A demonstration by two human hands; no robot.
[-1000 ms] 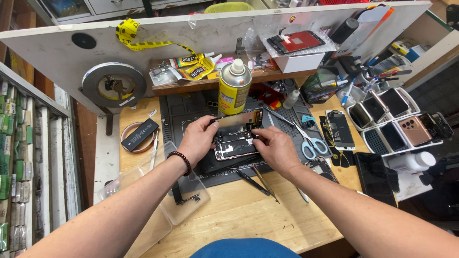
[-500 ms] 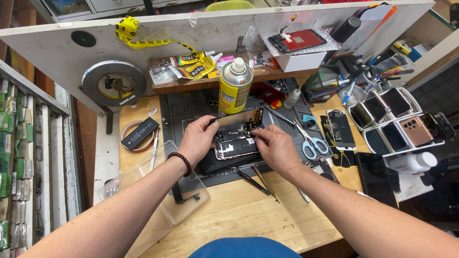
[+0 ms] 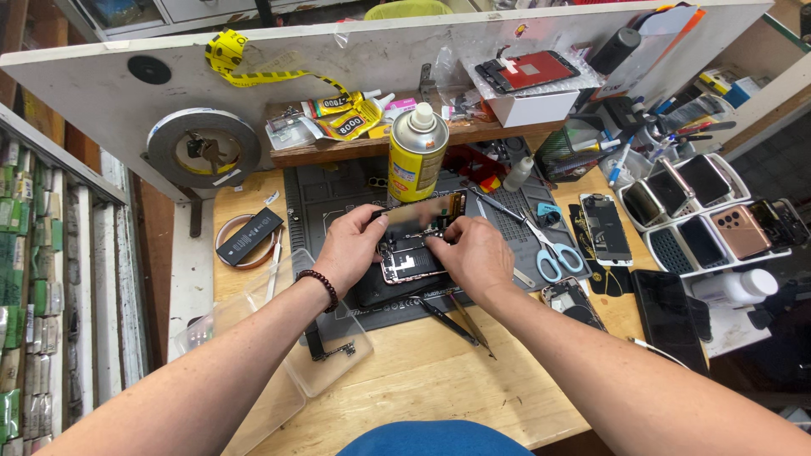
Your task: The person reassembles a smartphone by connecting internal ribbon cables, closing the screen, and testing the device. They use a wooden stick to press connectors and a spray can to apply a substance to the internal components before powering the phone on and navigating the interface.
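1. Head view, far left: a black battery (image 3: pixel 249 236) lies on the wooden bench (image 3: pixel 422 380), well apart from the hands.
2. The left hand (image 3: pixel 348 247) pinches the opened phone (image 3: pixel 411 256) at its left edge.
3. The opened phone rests on the dark work mat (image 3: pixel 338 190), just below the yellow spray can (image 3: pixel 416 154).
4. The right hand (image 3: pixel 475 256) presses fingertips onto the phone's inside, perhaps holding a small part; I cannot tell.
5. Blue-handled scissors (image 3: pixel 553 253) lie just right.

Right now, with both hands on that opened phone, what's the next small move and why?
Probably steady the opened phone with the left hand and press gently with the right hand, since both sets of fingertips already rest on its exposed insides and the tweezers lie unused on the mat.
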